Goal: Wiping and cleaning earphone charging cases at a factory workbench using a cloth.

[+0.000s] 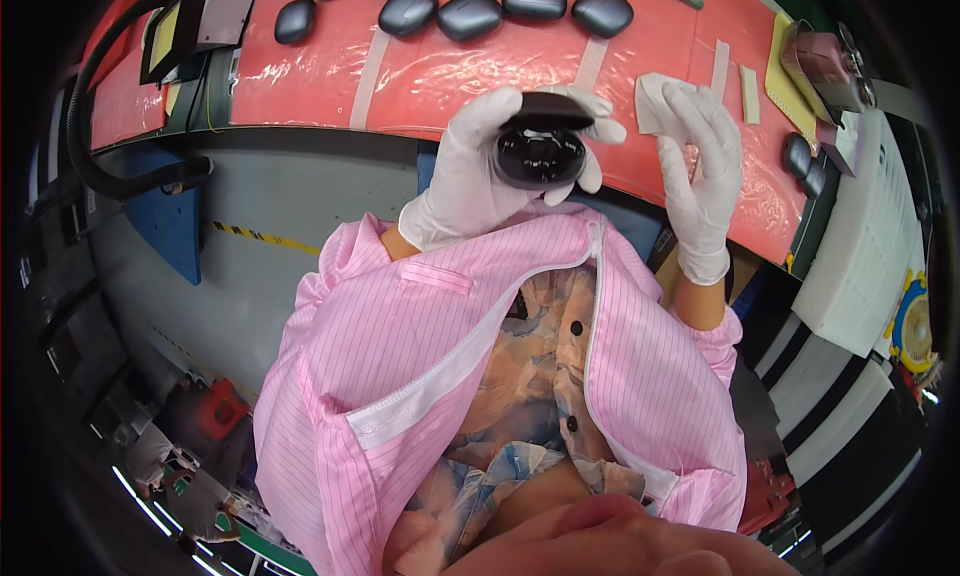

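My left hand, in a white glove, is closed around a dark earbud case. The case's lid stands raised, and its glossy black inside faces me. My gloved right hand is over the table's right part, thumb and fingers apart. Its fingertips meet the edge of a white cloth; no firm grip on the cloth shows.
Several closed dark grey cases lie along the far side of the red-covered table. Two more dark cases are at the right edge. A yellow pad lies near them. A black flexible hose curves at the left.
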### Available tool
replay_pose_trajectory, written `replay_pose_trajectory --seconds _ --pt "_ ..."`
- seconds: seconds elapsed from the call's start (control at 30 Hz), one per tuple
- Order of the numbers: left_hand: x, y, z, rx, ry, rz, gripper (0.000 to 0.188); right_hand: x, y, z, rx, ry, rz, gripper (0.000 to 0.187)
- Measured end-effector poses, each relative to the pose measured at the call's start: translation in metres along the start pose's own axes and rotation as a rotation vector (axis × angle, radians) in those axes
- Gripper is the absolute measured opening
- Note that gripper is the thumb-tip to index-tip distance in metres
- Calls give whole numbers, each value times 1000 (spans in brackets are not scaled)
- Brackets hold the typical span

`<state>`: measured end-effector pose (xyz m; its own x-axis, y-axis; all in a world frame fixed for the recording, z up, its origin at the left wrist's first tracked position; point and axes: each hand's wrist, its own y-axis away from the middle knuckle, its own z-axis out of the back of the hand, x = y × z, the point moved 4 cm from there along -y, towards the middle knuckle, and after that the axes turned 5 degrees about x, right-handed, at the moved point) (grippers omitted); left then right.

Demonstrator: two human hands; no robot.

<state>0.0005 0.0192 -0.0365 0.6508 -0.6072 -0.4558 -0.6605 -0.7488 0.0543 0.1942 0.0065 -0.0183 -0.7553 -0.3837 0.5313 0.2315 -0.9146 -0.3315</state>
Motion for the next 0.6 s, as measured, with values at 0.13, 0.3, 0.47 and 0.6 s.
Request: replay_pose_trajectory --seconds 0.13,0.3,0.47,0.6 --pt "-6 -1 -16 200 -240 -31 77 -4 16 -8 -180 -175 -73 38" --pt "-4 -2 -23 133 -207 -22 77 -2 21 -13 -172 -221 -115 36" --pt "-1 -3 -18 53 -123 14 77 12 16 -10 -104 -360 -19 37" --pt "-2 0 -22 179 -79 -9 72 18 15 -8 -121 -478 12 47"
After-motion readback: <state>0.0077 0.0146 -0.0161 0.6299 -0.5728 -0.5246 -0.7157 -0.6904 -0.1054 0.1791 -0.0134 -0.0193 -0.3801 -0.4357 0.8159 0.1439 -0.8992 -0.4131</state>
